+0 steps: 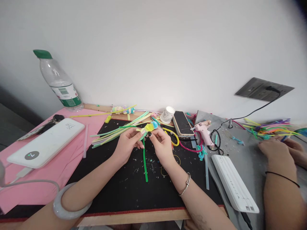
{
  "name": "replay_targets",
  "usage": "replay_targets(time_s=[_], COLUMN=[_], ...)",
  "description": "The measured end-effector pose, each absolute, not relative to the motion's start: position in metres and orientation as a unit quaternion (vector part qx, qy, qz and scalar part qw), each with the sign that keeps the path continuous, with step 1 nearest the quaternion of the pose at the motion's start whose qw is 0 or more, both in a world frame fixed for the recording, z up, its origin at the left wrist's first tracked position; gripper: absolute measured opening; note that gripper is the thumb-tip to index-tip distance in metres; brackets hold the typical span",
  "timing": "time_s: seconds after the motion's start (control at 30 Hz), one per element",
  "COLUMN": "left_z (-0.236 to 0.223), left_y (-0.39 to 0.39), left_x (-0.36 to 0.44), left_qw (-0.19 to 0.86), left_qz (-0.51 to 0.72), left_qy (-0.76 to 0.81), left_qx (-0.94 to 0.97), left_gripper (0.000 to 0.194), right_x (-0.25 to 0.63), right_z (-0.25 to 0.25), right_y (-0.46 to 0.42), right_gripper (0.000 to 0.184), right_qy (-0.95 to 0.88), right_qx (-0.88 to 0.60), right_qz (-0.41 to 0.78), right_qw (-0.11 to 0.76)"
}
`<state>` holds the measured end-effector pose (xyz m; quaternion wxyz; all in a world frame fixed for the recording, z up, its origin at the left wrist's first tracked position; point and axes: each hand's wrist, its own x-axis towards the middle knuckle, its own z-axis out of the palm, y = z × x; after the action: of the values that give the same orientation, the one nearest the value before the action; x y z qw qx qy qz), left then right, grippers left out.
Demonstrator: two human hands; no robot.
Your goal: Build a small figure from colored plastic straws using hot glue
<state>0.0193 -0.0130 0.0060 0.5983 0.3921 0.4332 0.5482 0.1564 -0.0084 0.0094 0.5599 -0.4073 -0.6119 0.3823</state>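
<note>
Over the black mat (120, 188), both hands hold a small fuzzy pipe-cleaner figure (151, 127) in yellow, blue and pale green. My left hand (128, 143) pinches its lower left end, fingers closed. My right hand (161, 143) grips it from the right, with the thumb pressed against it. Below the fingers hangs a green pipe cleaner (145, 163); whether it is joined to the figure is hidden. Just behind the hands lies a bundle of pale green and yellow pipe cleaners (110, 136).
A phone (183, 124), paper cup (168, 114) and pink glue gun (204, 132) stand right of centre. White power banks (235, 182) lie on both sides. A bottle (62, 83) leans by the wall at left. Another person's hands (275, 148) work at far right beside colourful pipe cleaners (271, 127).
</note>
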Motion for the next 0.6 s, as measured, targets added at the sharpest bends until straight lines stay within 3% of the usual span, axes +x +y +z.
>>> replay_targets(time_s=[0.6], left_z=[0.0035], left_y=[-0.0122], left_x=[0.0173], left_qw=[0.639], left_qz=[0.508], left_qy=[0.430], left_qx=[0.386], left_gripper=[0.032], right_x=[0.1630], right_z=[0.0026], right_y=[-0.0052], right_gripper=[0.016], right_qy=[-0.614], right_qx=[-0.438], right_qz=[0.369], right_qw=[0.543])
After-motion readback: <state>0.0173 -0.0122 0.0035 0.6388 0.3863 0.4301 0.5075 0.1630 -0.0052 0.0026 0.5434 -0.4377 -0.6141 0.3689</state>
